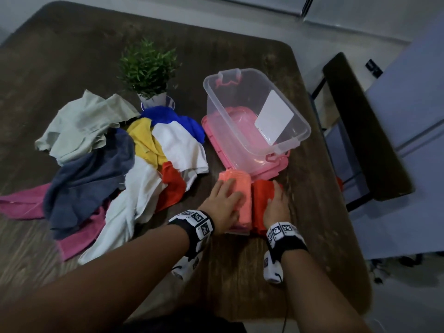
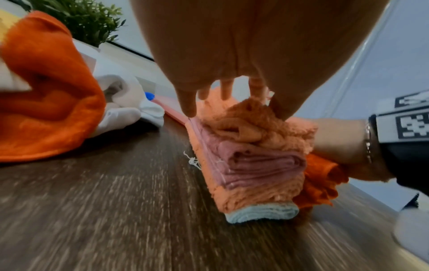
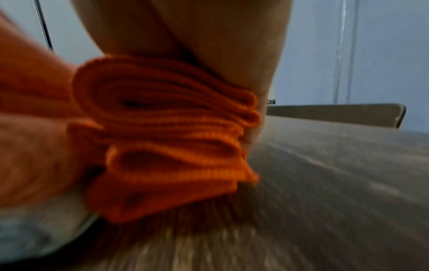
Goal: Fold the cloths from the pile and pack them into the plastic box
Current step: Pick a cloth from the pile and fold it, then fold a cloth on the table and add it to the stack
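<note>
**Inspector A:** Which step was in hand?

**Inspector B:** Gathering, by my judgement. The plastic box (image 1: 283, 131) stood uncovered on its pink lid (image 1: 278, 168), and no cloth could be seen inside it. Just in front of the box lay a folded stack (image 2: 253, 165) of peach, pink and pale blue cloths, with a folded orange cloth (image 3: 167, 132) touching its right side.

**Inspector A:** And the hands?

**Inspector B:** The left hand (image 1: 222, 203) lay on top of the stack, fingers (image 2: 189, 102) fairly straight and pressing down, thumb at the stack's right edge. The right hand (image 1: 276, 205) was against the orange cloth's outer side; whether its fingers curled round the cloth, the views did not show.

**Inspector A:** The remainder?

**Inspector B:** The unfolded pile (image 1: 115, 169) lay well to the left of the box, on the counter (image 1: 240, 272), beside a potted plant (image 1: 150, 73). Most of the task appeared outstanding.

**Inspector A:** Next move?

**Inspector B:** Presumably squeezing both bundles together, lifting them level over the near rim, and lowering them flat so the folds do not spring apart
</note>
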Tool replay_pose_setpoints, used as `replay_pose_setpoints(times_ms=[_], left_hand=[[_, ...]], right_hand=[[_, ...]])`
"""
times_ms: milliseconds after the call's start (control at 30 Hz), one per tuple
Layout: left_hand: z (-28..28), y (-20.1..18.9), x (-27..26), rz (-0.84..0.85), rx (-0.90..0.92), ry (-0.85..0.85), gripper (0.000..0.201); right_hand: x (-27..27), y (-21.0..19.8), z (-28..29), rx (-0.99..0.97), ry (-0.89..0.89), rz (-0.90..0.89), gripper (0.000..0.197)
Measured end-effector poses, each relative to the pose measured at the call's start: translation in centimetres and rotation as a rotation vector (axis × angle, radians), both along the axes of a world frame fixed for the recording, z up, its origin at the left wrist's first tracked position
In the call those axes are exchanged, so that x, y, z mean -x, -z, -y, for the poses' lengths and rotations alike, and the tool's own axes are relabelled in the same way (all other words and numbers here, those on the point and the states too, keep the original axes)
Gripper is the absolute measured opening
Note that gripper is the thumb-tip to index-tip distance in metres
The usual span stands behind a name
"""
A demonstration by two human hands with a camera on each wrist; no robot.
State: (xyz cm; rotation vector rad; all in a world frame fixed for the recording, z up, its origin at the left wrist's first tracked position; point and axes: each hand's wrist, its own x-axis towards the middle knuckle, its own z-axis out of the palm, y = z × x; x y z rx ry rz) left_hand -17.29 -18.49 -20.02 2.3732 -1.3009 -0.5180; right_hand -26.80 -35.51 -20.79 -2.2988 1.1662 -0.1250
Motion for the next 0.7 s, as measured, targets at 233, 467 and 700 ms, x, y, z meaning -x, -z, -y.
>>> replay_pose_setpoints(times_ms=[233, 467, 700], left_hand=[[0.2, 0.8, -0.9, -0.246, -0.091, -0.033, 0.081], [-0.2, 0.4, -0.7, -0.225, -0.108, -0.026, 0.079], [-1.9, -2.0, -1.2, -0.081, -0.037, -0.048, 0.057]], right_hand=[[-0.2, 0.7, -1.9, 0.072, -0.094, -0.096, 0.057], [-0.1, 1.5, -2.0, 0.398, -0.274, -0.331, 0.058], [-1.1, 0.4, -1.3, 0.205, -0.289, -0.474, 0.066]])
